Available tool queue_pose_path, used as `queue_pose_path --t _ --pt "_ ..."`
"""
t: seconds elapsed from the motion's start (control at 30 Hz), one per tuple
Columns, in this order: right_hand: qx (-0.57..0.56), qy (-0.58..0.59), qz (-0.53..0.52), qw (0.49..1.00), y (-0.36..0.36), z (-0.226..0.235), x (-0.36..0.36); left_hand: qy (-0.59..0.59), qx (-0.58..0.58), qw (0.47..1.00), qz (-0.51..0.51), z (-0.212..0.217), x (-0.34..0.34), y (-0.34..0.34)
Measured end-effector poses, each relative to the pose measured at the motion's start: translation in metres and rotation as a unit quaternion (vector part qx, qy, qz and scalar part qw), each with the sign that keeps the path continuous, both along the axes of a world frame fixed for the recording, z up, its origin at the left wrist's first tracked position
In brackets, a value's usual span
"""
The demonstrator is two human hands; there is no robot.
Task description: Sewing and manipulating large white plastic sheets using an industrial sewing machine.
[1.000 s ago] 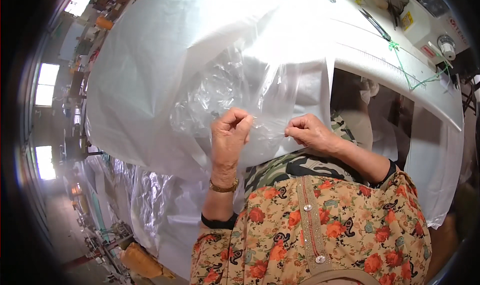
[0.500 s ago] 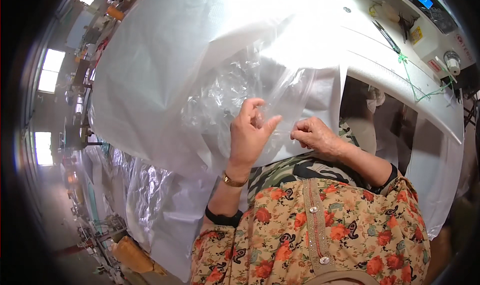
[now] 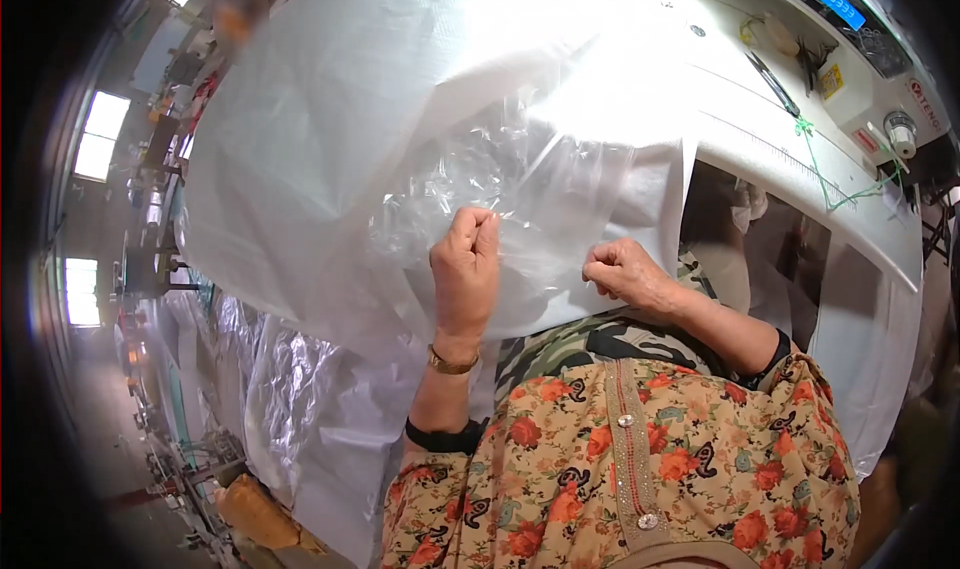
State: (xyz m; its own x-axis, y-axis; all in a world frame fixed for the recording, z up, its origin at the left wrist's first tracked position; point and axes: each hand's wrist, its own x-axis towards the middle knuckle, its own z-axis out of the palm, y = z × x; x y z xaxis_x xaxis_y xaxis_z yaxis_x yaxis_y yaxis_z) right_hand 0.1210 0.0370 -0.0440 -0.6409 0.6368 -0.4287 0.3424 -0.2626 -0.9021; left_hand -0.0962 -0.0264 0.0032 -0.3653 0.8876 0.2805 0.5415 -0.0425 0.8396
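- Head view: the clear plastic film (image 3: pixel 530 244) lay loosely over the large white sheet (image 3: pixel 310 139), in front of the person and just beyond the lap, partly between the two hands.
- Its left part was bunched into shiny creases; toward the right it spread flatter, with the white showing through.
- The left hand (image 3: pixel 466 279) stood narrow, thumb and forefinger brought together over the film's near, crumpled side. Whether a fold was caught in that pinch, I could not tell.
- The right hand (image 3: pixel 632 274) was curled in, thumb against bent fingers, close to the film's right-hand edge; any film inside the grip was too faint to make out.
- Judging by the sheen and the fine wrinkles, the film was very light, limp and slick, likely to cling to the sheet and slide off dry fingertips.
- It would probably not have been brittle, but a hard tug at one spot might have stretched or torn it.
- The better hold seemed to be along an edge, in a flat thumb-and-finger pinch, with the hands well apart to take up slack; the bunched middle offered only loose folds.
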Motion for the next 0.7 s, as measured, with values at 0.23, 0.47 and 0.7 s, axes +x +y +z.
queue_pose_path --t 0.23,0.47,0.7 --pt "0.350 -0.074 -0.017 0.934 0.002 0.008 0.011 -0.461 -0.150 0.868 -0.106 0.024 0.016 -0.009" --pt "0.530 -0.126 -0.256 0.799 -0.002 0.003 0.064 -0.379 -0.201 0.876 -0.221 0.034 0.052 -0.014" --pt "0.336 -0.033 -0.107 0.935 -0.025 0.004 0.066 -0.258 -0.143 0.925 -0.239 0.033 0.070 -0.015"
